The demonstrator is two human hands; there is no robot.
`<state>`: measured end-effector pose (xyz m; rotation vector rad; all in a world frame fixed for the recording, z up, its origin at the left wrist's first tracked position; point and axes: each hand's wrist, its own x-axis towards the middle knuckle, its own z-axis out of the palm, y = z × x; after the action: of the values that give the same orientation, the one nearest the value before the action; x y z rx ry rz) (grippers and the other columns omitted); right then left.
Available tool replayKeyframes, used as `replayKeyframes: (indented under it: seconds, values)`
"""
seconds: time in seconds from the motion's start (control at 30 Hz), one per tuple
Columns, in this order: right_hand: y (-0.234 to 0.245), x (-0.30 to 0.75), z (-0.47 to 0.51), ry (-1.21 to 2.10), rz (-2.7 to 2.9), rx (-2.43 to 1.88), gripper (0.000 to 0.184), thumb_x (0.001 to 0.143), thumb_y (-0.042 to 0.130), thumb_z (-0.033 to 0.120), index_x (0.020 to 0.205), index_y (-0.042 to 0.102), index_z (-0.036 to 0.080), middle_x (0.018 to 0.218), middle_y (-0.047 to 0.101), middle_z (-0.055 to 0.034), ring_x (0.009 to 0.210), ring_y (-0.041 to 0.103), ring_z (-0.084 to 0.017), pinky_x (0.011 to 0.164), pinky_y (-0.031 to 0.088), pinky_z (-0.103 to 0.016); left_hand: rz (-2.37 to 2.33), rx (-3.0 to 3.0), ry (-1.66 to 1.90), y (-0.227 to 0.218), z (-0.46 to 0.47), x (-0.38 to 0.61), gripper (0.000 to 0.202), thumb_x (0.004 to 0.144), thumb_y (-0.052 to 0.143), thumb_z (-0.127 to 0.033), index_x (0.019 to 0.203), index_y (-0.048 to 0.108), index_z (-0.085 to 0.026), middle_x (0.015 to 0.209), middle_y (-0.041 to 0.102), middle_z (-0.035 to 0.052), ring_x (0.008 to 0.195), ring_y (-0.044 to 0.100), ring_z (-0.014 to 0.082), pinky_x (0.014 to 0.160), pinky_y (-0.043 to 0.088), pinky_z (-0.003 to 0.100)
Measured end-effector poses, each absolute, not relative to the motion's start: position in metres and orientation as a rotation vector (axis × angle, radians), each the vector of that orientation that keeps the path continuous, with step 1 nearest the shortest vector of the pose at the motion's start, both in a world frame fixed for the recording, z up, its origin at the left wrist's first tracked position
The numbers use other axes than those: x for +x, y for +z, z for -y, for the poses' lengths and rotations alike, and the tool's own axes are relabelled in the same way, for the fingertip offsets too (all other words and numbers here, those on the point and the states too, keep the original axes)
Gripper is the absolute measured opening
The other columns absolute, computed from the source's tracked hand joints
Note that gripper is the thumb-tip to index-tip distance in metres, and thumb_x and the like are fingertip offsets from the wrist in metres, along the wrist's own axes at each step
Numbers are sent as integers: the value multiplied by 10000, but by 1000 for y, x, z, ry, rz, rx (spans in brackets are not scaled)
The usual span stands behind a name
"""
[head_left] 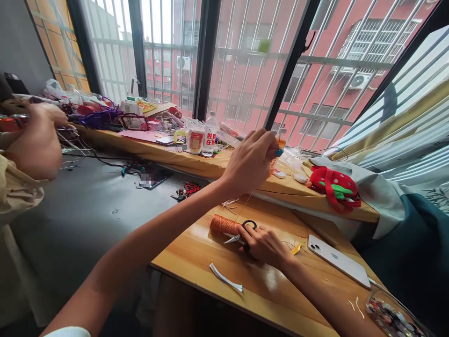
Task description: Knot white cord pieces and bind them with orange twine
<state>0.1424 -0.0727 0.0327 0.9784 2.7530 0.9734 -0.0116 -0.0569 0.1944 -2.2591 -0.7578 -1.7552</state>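
My left hand (250, 159) is raised over the far side of the wooden table, closed in a pinch. A thin orange thread (248, 200) runs from below up towards its fingers. The orange thread spool (224, 225) lies on its side on the table. Right beside the spool, my right hand (264, 245) is low on the tabletop, closed on a pair of scissors (249, 225) with black handles. The scissor blades are apart and point left, just under the spool. Part of the handles is hidden by my fingers.
On the wooden table (196, 255) are a white strip (226, 278), a phone (336, 260), a yellow piece (297, 248) and a container of beads (396, 316). Bottles, a red pouch (335, 187) and clutter crowd the windowsill. Another person's arm (33, 145) reaches in at left.
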Motion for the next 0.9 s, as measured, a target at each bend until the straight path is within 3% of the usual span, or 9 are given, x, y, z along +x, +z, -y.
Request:
replayKeyframes:
  seconds: [0.2,0.5,0.7,0.9]
  values:
    - [37,138,76,1005,-2685,917,399,820,367,364,1099,457,94,774,578,-109,570,538,-170,483,337,-263,706,-2253,-1787,194,58,-10,170,740,418,-37,633,403,-168,697,474,8,709,449,119,599,366,249]
    - [34,135,73,1310,-2629,629,303,853,266,172,1010,484,31,637,569,-97,547,506,-157,432,270,-251,679,-2270,-1644,194,69,-5,148,752,403,-60,655,391,-171,738,491,30,756,462,143,648,384,277]
    - [43,136,67,1214,-2698,624,249,854,279,207,871,502,99,610,547,-61,526,488,-147,464,262,-259,703,-2285,-1546,191,71,-12,146,730,392,-43,665,403,-174,760,503,31,768,459,149,658,384,277]
    - [54,135,67,1107,-2752,619,178,822,315,117,860,489,134,683,553,-47,578,498,-144,501,279,-259,720,-2299,-1598,188,62,-21,125,762,398,-88,675,416,-175,757,500,36,755,466,143,646,381,275]
